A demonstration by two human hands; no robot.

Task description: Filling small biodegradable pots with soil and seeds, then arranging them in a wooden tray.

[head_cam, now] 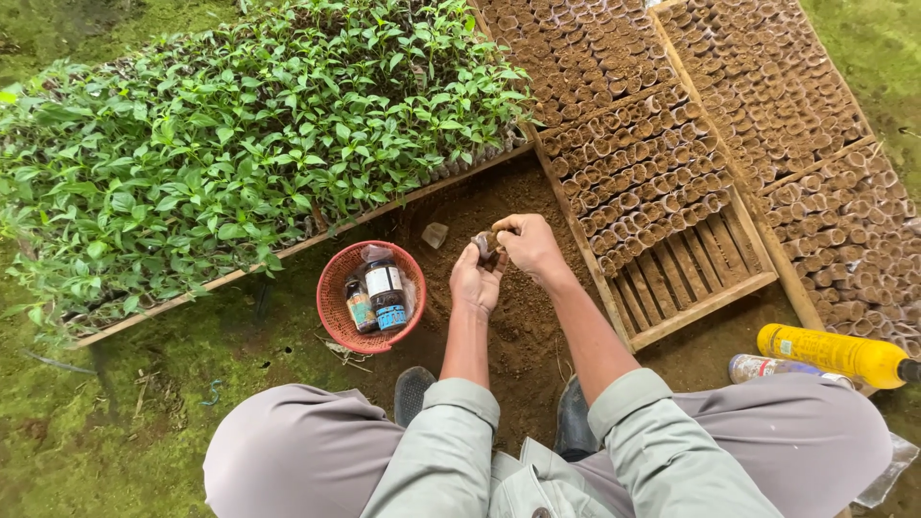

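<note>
My left hand (476,278) and my right hand (529,245) meet over a patch of brown soil (499,336). Together they hold a small soil-filled tube pot (486,244), the left hand cupping it from below and the right hand's fingers pressed on its top. I squat with both knees in grey trousers at the bottom of the view, and my dark shoes stand on the soil.
A red basket (335,288) with two small bottles stands left of my hands. Green seedlings (240,144) fill a tray at upper left. Wooden trays (700,302) of soil-filled tube pots lie at right. A yellow spray can (835,353) and a smaller can lie by my right knee.
</note>
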